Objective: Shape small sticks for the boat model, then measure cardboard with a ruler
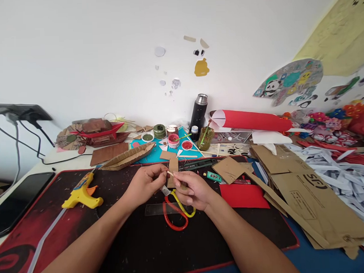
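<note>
My left hand and my right hand meet over the middle of the dark mat. Between their fingertips is a short thin tan strip, pinched from both sides; whether it is wood or cardboard I cannot tell. Just below lie scissors with one red and one yellow handle, their blades partly hidden by my hands. A clear ruler lies beneath the scissors. Behind my fingers stands or lies a piece of cardboard. A cardboard boat hull rests farther back on the left.
A yellow glue gun and a phone lie left. Paint jars, a black thermos and a brush jar stand at the back. Red card, flattened cardboard and paper strips lie right.
</note>
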`<state>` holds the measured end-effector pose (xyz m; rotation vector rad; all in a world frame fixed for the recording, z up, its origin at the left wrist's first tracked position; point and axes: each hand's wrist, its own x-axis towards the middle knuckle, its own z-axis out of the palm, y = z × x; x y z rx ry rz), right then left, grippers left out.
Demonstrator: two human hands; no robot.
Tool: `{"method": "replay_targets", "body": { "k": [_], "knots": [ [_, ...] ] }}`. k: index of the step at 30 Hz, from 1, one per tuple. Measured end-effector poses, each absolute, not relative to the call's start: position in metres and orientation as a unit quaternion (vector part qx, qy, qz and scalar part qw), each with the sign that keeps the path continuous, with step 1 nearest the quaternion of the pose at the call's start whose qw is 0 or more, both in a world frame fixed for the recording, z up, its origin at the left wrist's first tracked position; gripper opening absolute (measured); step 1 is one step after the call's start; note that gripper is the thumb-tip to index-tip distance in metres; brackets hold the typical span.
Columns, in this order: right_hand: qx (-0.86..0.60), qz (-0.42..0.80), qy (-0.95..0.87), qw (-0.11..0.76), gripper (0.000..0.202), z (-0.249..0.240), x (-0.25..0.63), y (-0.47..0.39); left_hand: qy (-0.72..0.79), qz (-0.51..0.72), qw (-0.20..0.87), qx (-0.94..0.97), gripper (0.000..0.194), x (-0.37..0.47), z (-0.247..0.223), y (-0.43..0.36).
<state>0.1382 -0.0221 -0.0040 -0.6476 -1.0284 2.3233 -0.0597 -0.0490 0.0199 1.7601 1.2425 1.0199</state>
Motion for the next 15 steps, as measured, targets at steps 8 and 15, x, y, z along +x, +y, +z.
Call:
{"method": "replay_targets", "body": {
  "k": [8,15],
  "knots": [
    [-0.236,0.866,-0.366,0.244,0.042,-0.007,0.140,-0.019,0.494,0.418,0.457,0.610,0.031,-0.058,0.014,-0.045],
    [-0.233,0.867,-0.364,0.249,0.041,-0.004,0.141,-0.020,0.535,0.488,0.407,0.557,0.034,-0.081,0.017,-0.033]
  ]
}}
